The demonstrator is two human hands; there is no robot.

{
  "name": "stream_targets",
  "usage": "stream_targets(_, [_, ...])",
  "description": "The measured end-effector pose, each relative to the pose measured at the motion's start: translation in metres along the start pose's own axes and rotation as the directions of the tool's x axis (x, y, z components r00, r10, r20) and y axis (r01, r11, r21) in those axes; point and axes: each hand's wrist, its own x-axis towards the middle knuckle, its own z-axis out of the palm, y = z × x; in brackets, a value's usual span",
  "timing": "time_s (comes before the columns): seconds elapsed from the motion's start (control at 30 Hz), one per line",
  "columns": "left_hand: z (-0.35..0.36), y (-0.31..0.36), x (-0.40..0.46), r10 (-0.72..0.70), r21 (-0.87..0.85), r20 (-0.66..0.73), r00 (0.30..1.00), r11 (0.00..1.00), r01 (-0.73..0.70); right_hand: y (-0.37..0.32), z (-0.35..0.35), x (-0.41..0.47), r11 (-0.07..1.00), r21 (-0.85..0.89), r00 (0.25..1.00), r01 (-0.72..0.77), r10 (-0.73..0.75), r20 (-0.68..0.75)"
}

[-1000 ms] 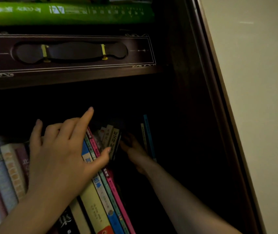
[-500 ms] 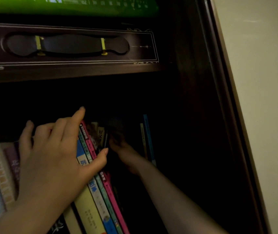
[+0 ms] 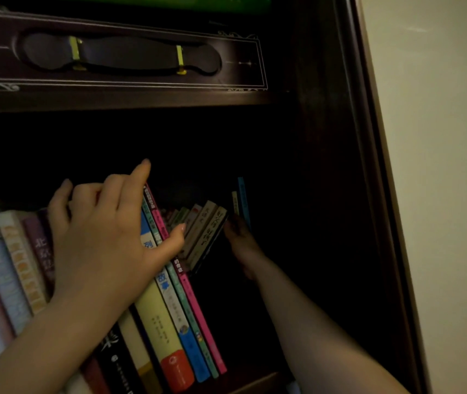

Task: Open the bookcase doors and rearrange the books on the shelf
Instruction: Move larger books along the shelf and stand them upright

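The left hand (image 3: 96, 240) lies flat and spread on the spines of the leaning books (image 3: 167, 317), index finger raised toward 1 o'clock and thumb pressed against the pink book (image 3: 195, 305); it grips nothing. The right hand (image 3: 241, 243) reaches deep into the dark shelf (image 3: 255, 379), at 3 o'clock from the left; whether its fingers are closed cannot be told. Just beside it, at its 9 o'clock, a small batch of books (image 3: 204, 234) tilts rightward, and at its 12 o'clock a blue book (image 3: 243, 200) stands upright. Compared with half a second ago, the small batch now shows clearly and leans further right, and the right hand sits further right.
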Motion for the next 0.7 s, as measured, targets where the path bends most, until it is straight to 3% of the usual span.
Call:
stream_targets(0.43, [0.003,0.0,-0.002,0.0,0.006,-0.011,1.0,1.0,0.0,-0.005,-0.011,-0.024,0.995,-0.053,0.969,0.087,-0.097,-0.227])
stream_targets(0.53, [0.002,0.0,-0.002,0.007,0.006,-0.021,1.0,1.0,-0.007,-0.004,-0.01,-0.027,0.989,-0.126,0.971,0.076,-0.102,-0.218])
stream_targets(0.7, [0.003,-0.003,-0.002,0.027,0.027,-0.025,0.999,0.999,-0.027,-0.011,-0.012,-0.028,0.927,-0.315,0.936,0.203,-0.278,-0.214])
